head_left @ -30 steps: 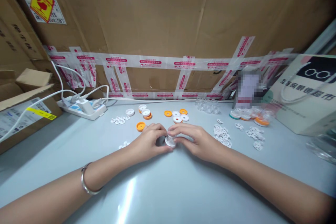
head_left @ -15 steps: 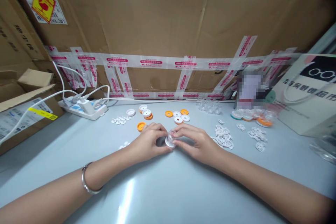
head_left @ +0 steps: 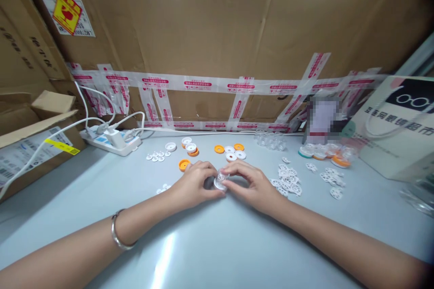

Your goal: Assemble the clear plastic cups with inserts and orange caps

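Two bare hands meet around a small clear plastic cylinder with a round white base [head_left: 220, 184], near the middle of a grey-blue tabletop [head_left: 217, 248]. The left hand [head_left: 196, 183] encircles the base between thumb and fingers; the right hand [head_left: 257, 185] pinches the clear upper part. Sound technique, in judgement, keeps the base steady and level while the right fingertips act straight along the axis; sideways force could tilt the parts. Containers: at left, an open brown cardboard box [head_left: 20, 139], its contents hidden from this angle; at right, a pale paper bag with a spectacles print [head_left: 383, 149], interior not visible. A shallow white plastic cap [head_left: 191, 147] overlaps an orange plastic cap [head_left: 194, 154]; whether it nests inside cannot be told.
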Demonstrator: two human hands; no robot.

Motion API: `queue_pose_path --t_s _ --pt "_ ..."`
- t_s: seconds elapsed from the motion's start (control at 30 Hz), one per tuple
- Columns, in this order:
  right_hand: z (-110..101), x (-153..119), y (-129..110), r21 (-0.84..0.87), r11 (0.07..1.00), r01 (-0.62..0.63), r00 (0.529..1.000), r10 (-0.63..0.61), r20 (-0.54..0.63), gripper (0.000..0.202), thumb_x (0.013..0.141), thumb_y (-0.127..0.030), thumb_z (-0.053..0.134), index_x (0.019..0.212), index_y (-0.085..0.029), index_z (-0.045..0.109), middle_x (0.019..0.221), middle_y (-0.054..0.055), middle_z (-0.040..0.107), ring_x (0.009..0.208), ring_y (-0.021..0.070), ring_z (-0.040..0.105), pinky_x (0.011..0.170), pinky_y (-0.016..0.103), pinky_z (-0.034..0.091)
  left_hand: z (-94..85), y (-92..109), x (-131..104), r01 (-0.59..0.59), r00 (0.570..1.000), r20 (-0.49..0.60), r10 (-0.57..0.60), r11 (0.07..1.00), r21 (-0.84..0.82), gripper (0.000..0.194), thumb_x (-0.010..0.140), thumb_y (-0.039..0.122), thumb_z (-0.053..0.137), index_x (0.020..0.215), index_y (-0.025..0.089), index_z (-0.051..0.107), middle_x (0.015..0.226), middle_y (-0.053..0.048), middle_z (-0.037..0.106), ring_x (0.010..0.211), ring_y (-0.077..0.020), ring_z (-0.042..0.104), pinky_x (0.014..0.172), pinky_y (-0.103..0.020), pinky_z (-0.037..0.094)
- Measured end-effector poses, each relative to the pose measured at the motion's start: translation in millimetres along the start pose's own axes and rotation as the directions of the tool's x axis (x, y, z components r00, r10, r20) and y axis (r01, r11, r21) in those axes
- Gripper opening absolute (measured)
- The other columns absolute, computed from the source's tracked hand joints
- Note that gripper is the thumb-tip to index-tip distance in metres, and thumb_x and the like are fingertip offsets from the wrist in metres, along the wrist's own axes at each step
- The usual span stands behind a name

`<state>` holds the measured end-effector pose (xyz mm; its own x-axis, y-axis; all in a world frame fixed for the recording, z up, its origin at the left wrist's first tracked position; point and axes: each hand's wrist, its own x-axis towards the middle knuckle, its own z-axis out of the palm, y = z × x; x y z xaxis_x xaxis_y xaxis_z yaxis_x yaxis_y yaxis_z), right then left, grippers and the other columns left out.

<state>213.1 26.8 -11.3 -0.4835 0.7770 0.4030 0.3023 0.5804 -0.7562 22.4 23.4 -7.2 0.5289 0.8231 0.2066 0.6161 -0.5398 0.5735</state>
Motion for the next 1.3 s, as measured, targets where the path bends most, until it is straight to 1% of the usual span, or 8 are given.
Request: queue_pose_path --t_s 0.1,0.17,0.23,0.37,0.43,0.5,0.87,1.3 --pt "0 3 0 0.278 0.939 -0.200 0.975 0.220 -0.041 0.029 0.075 -0.032 0.064 0.102 -0.022 0.057 0.106 0.006 0.062 0.093 0.0168 0.062 0.086 0.035 0.049 -4.6 3 1 0.053 0.998 -0.019 -0.055 0.992 -0.115 0.027 0.072 0.042 0.065 0.085 0.019 0.067 0.087 -0.004 0.062 0.083 -0.0198 0.055 0.074 -0.030 0.042" --pt "1 4 -4 0.471 0.838 -0.277 0.937 0.343 -0.059 0.036 0.073 -0.035 0.067 0.104 -0.022 0.054 0.106 0.006 0.062 0.092 0.0163 0.062 0.086 0.034 0.049 -11.2 7 1 0.102 0.994 -0.027 -0.110 0.970 -0.222 0.029 0.073 0.045 0.063 0.086 0.020 0.067 0.089 -0.003 0.064 0.084 -0.0189 0.057 0.075 -0.029 0.043" --pt "2 3 -10 0.632 0.691 -0.352 0.904 0.427 0.037 0.035 0.073 -0.036 0.068 0.101 -0.021 0.054 0.097 0.004 0.065 0.089 0.0161 0.064 0.088 0.035 0.049 -18.8 12 1 0.156 0.984 -0.041 -0.174 0.947 -0.281 0.032 0.073 0.048 0.061 0.089 0.021 0.066 0.088 -0.001 0.065 0.079 -0.0172 0.057 0.071 -0.028 0.043" --pt "9 0 -22 0.816 0.329 -0.475 0.843 0.437 0.314 0.024 0.076 -0.033 0.066 0.093 -0.017 0.059 0.091 0.005 0.068 0.090 0.0151 0.065 0.094 0.033 0.047 -28.9 21 1 0.201 0.963 -0.118 -0.242 0.938 -0.281 0.035 0.070 0.051 0.063 0.082 0.019 0.066 0.079 0.001 0.062 0.067 -0.0138 0.054 0.061 -0.025 0.041" --pt "12 -1 -26 0.870 0.197 -0.452 0.834 0.440 0.334 0.018 0.076 -0.027 0.067 0.090 -0.017 0.062 0.092 0.004 0.068 0.090 0.0131 0.065 0.093 0.029 0.047 -30.8 24 1 0.160 0.967 -0.146 -0.211 0.942 -0.296 0.032 0.070 0.049 0.065 0.081 0.019 0.067 0.081 0.001 0.061 0.071 -0.0141 0.054 0.064 -0.025 0.042" --pt "12 -2 -28 0.901 0.124 -0.415 0.833 0.449 0.323 0.015 0.074 -0.021 0.068 0.088 -0.017 0.063 0.090 0.002 0.068 0.088 0.0113 0.065 0.092 0.026 0.048 -32.0 27 1 0.111 0.972 -0.165 -0.170 0.942 -0.318 0.029 0.070 0.046 0.066 0.084 0.021 0.070 0.087 0.000 0.061 0.078 -0.0156 0.054 0.071 -0.027 0.043" --pt "12 -5 -39 0.936 0.051 -0.347 0.850 0.439 0.291 0.017 0.076 -0.023 0.067 0.089 -0.012 0.068 0.085 0.004 0.070 0.083 0.0106 0.065 0.084 0.022 0.050 -30.4 39 1 0.078 0.963 -0.174 -0.207 0.830 -0.552 0.015 0.071 0.032 0.068 0.083 0.025 0.073 0.100 -0.002 0.061 0.099 -0.0195 0.052 0.092 -0.032 0.038" --pt "11 -9 -41 0.937 0.024 -0.348 0.888 0.327 0.322 0.012 0.074 -0.020 0.069 0.083 -0.013 0.068 0.078 0.002 0.070 0.078 0.0092 0.065 0.082 0.021 0.050 -30.3 41 -3 -0.035 0.983 -0.161 -0.088 0.772 -0.635 0.013 0.072 0.027 0.068 0.084 0.026 0.073 0.105 -0.001 0.059 0.111 -0.0188 0.048 0.100 -0.031 0.034"
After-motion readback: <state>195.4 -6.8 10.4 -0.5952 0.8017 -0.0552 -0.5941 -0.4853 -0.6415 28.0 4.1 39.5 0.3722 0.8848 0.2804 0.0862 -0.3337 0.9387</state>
